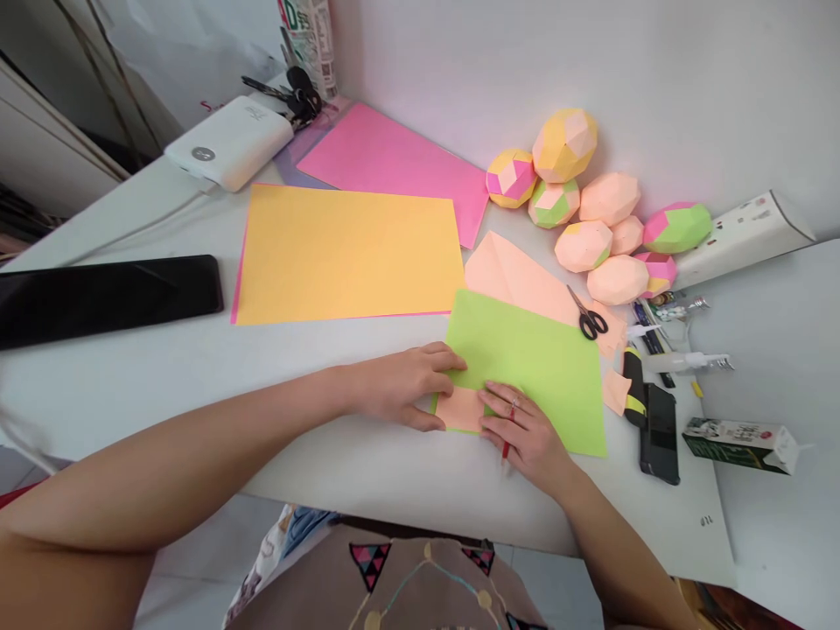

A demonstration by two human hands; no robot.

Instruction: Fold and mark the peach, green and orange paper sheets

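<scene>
Our left hand (407,385) lies loosely open, fingertips pressing the small peach paper square (458,409) at the near left corner of the lime-green paper sheet (544,367); our right hand (525,435), clasping a thin red pen (506,451), presses there too

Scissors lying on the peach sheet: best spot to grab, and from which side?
Grip the scissors by the black handle loops, coming from the near right. They lie flat on the peach sheet, blades pointing away to the back left, loops turned toward the person. The right hand is nearer, but it presses a small peach piece and has a red pen between its fingers.
</scene>
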